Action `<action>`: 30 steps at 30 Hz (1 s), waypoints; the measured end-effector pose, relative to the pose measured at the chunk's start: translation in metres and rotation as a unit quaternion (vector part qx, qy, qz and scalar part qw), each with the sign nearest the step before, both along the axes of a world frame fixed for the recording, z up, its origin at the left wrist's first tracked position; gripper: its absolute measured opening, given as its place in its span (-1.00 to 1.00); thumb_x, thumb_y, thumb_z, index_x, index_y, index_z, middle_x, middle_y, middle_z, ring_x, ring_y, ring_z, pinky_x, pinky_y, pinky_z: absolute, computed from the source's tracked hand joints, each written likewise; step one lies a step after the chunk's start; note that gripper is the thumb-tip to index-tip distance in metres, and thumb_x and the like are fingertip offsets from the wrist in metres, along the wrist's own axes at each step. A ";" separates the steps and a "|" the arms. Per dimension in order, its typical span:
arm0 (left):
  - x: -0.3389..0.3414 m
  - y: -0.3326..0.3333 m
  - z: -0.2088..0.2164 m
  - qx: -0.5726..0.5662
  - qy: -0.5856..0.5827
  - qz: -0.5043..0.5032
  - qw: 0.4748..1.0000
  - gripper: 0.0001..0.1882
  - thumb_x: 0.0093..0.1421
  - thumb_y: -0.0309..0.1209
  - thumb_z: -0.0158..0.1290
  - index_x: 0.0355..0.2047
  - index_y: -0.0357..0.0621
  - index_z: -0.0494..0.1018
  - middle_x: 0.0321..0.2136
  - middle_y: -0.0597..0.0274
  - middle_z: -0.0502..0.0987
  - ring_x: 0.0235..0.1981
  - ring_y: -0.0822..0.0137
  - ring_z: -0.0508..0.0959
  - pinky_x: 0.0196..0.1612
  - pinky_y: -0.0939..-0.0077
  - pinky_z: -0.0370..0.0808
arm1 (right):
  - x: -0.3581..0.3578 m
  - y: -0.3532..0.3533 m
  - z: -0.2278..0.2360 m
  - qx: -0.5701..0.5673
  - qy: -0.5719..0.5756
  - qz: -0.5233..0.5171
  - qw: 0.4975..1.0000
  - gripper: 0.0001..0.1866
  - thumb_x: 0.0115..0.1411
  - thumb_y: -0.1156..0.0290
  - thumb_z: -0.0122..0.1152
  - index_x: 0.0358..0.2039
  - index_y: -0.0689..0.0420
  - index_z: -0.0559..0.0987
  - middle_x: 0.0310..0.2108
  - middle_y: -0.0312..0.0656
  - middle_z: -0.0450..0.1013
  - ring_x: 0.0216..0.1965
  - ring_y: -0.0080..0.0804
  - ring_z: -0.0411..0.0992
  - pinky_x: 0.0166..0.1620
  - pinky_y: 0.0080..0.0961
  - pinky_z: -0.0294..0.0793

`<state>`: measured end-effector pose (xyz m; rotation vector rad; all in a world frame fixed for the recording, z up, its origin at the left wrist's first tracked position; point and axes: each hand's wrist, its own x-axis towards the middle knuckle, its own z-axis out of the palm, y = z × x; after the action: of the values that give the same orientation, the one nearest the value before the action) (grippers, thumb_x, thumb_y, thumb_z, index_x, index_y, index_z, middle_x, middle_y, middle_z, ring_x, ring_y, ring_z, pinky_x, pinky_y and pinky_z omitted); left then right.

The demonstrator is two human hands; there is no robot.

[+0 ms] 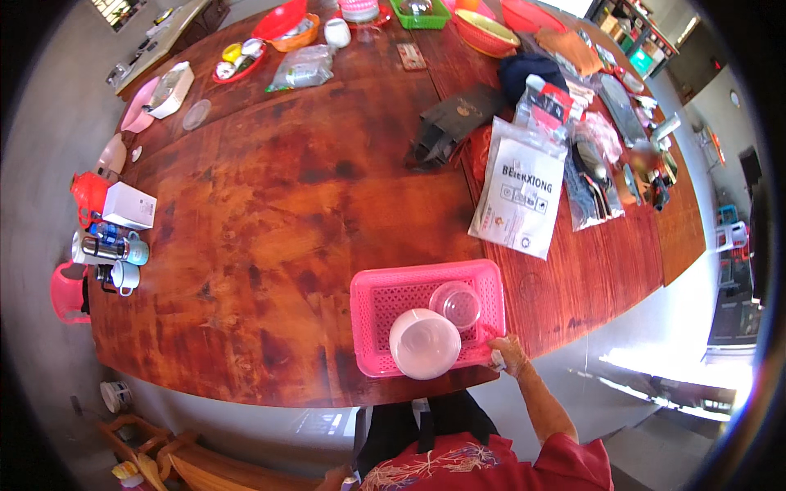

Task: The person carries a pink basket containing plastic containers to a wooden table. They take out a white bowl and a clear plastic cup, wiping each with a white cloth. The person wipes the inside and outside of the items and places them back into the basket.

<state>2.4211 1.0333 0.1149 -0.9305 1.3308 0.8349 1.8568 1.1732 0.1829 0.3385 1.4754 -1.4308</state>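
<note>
My right hand is closed on the near right corner of a pink plastic basket with a perforated bottom and walls. The basket rests at the near edge of the wooden table. Inside it, a white bowl stands toward the near side, partly overlapping the basket's front rim. A clear round plastic container sits behind it to the right. A small whitish patch shows by my right fingers; what it is I cannot make out. My left hand is not visible.
Right of centre on the brown table lie a white plastic package, a dark bag and heaped small goods. Cups and a thermos stand near the left edge beside a white box. Colourful baskets line the far side.
</note>
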 end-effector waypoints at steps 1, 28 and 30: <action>0.001 -0.003 -0.002 0.006 -0.002 0.000 1.000 -0.70 0.03 -0.38 -0.01 -0.20 -0.14 0.48 -0.32 -0.02 0.51 -0.29 0.07 0.54 -0.35 0.08 0.44 | 0.000 -0.002 0.004 0.008 0.008 0.001 1.000 -0.79 -0.02 0.40 0.29 -0.45 0.23 0.47 -0.60 -0.20 0.42 -0.67 -0.40 0.43 -0.67 -0.42 0.49; 0.022 -0.065 0.014 0.019 0.002 -0.096 0.995 -0.58 0.08 -0.26 -0.10 -0.05 -0.11 0.42 -0.13 -0.15 0.51 -0.06 -0.10 0.51 -0.05 0.01 0.43 | -0.032 -0.031 0.042 0.104 0.085 0.169 0.976 -0.72 -0.03 0.41 0.22 -0.25 0.20 0.56 -0.56 -0.36 0.43 -0.56 -0.61 0.36 -0.52 -0.58 0.31; 0.043 -0.068 0.005 0.040 0.078 -0.036 0.996 -0.56 0.06 -0.26 -0.07 -0.04 -0.09 0.42 -0.14 -0.15 0.52 -0.09 -0.08 0.53 -0.05 0.01 0.43 | -0.035 -0.026 0.028 0.059 0.198 0.247 0.947 -0.69 -0.07 0.42 0.27 -0.24 0.17 0.57 -0.50 -0.31 0.44 -0.51 -0.54 0.39 -0.47 -0.54 0.36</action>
<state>2.4643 0.9653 0.1202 -0.7630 1.4457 0.9126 1.8214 1.1477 0.2107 -0.2560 1.8147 -1.0385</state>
